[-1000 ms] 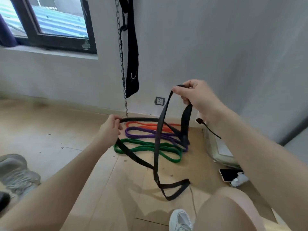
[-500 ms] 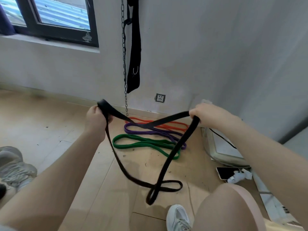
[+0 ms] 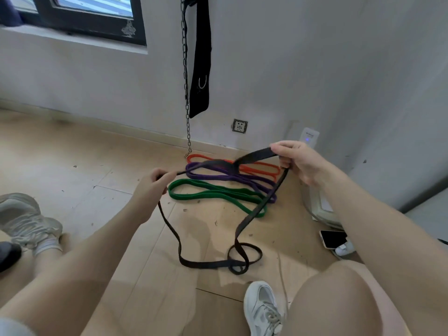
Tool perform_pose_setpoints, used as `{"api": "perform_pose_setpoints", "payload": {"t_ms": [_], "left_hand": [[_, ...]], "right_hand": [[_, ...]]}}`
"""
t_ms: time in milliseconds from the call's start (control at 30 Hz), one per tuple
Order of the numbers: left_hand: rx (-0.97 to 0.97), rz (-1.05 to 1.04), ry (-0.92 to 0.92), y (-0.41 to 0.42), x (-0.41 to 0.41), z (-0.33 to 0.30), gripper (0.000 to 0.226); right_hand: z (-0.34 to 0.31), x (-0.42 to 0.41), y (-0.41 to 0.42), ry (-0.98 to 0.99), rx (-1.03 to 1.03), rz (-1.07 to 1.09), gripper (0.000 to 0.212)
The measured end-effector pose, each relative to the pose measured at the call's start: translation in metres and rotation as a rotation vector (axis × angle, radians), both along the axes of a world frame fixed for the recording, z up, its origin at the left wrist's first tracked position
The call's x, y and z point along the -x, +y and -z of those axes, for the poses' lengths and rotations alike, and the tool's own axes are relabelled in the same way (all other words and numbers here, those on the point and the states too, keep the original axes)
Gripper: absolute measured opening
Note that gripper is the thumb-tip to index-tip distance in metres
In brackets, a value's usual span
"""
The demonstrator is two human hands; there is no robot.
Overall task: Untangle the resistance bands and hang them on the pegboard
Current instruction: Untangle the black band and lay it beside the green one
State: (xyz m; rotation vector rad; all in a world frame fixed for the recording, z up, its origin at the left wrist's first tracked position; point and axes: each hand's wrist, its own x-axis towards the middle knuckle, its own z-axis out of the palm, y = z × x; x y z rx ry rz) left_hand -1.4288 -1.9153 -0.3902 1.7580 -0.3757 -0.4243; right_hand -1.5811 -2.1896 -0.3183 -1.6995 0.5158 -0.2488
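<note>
Gripping one long black flat rubber resistance band (image 3: 254, 212), both hands work above the pale wooden floor (image 3: 72, 166) in the head view; the left hand (image 3: 151, 187) has its fingers curled closed round one end of the loop, and the right hand (image 3: 299, 161) pinches the other end between thumb and curled fingers, slightly higher. Between the hands the black band runs as a slack, twisted span; below them its two sides hang down to the floor, where the lowest part lies in a small crossed coil just beyond a white laced sneaker (image 3: 263, 309).

Relative to the black band: a green looped resistance band (image 3: 213, 194), a purple looped resistance band (image 3: 230, 177) and an orange-red looped resistance band (image 3: 257, 167) lie flat on the floor behind it, side by side, the orange-red one nearest the grey wall (image 3: 315, 69); a metal chain (image 3: 186, 76) and a black padded strap (image 3: 200, 69) hang on the wall beyond them; a dark-screened phone (image 3: 333, 238) lies on the floor to its right.
</note>
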Motion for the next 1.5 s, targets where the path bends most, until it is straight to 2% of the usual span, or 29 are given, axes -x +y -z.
{"api": "perform_pose_setpoints", "payload": {"t_ms": [100,167,267,300,367,500,600,667,733,800,867,967,1033,1133,1233,1300,1333,1400,1500], "left_hand": [[-0.043,-0.021,0.020,0.005,-0.003,0.006,0.020],[-0.035,0.027,0.043,0.005,-0.001,0.007,0.013],[0.157,-0.007,0.149,0.004,0.000,0.006,0.014],[0.241,-0.028,0.191,0.003,-0.001,0.003,0.018],[0.411,-0.046,0.273,0.000,-0.001,-0.007,0.023],[0.563,0.058,0.294,-0.014,0.009,-0.035,0.026],[0.584,0.160,0.284,-0.028,0.015,-0.052,0.028],[0.584,0.202,0.290,-0.035,0.017,-0.061,0.029],[0.604,0.229,0.301,-0.042,0.018,-0.068,0.029],[0.633,0.246,0.332,-0.047,0.017,-0.074,0.031],[0.672,0.235,0.387,-0.052,0.014,-0.080,0.032],[0.707,0.165,0.447,-0.056,0.011,-0.081,0.032],[0.695,0.115,0.459,-0.058,0.009,-0.075,0.028],[0.595,-0.030,0.444,-0.058,-0.001,-0.053,0.024],[0.367,-0.192,0.378,-0.047,-0.012,-0.017,0.027],[0.273,-0.249,0.344,-0.038,-0.013,0.004,0.031],[0.236,-0.259,0.332,-0.034,-0.011,0.011,0.033],[0.135,-0.248,0.319,-0.029,-0.009,0.021,0.036],[-0.177,-0.169,0.260,-0.026,-0.004,0.026,0.034]], "right_hand": [[-0.001,0.000,-0.005,0.022,-0.087,0.005,0.025],[0.000,0.001,-0.007,0.017,-0.182,-0.007,0.027],[0.010,0.001,-0.014,-0.044,-0.351,0.159,0.031],[0.015,0.001,-0.017,-0.041,-0.345,0.215,0.032],[0.024,0.005,-0.018,0.104,-0.153,0.227,0.035],[0.041,0.014,-0.014,0.467,0.251,-0.098,0.057],[0.050,0.010,-0.005,0.600,0.469,-0.430,0.033],[0.055,0.005,0.008,0.651,0.593,-0.577,0.030],[0.062,-0.001,0.024,0.601,0.757,-0.640,0.028],[0.068,-0.006,0.036,0.466,0.885,-0.647,0.016],[0.072,-0.005,0.045,0.336,0.819,-0.597,0.024],[0.065,0.001,0.061,0.221,0.521,-0.554,0.042],[0.055,0.007,0.074,0.142,0.288,-0.564,0.036],[0.037,0.014,0.089,-0.009,0.085,-0.500,0.014],[0.030,0.012,0.095,-0.108,-0.149,-0.075,0.007],[0.032,0.008,0.093,-0.054,-0.036,0.159,0.012],[0.033,0.007,0.092,-0.024,0.055,0.207,0.016],[0.032,0.005,0.091,-0.012,0.269,0.206,0.017],[0.023,0.002,0.089,-0.047,0.476,0.144,0.017]]}}
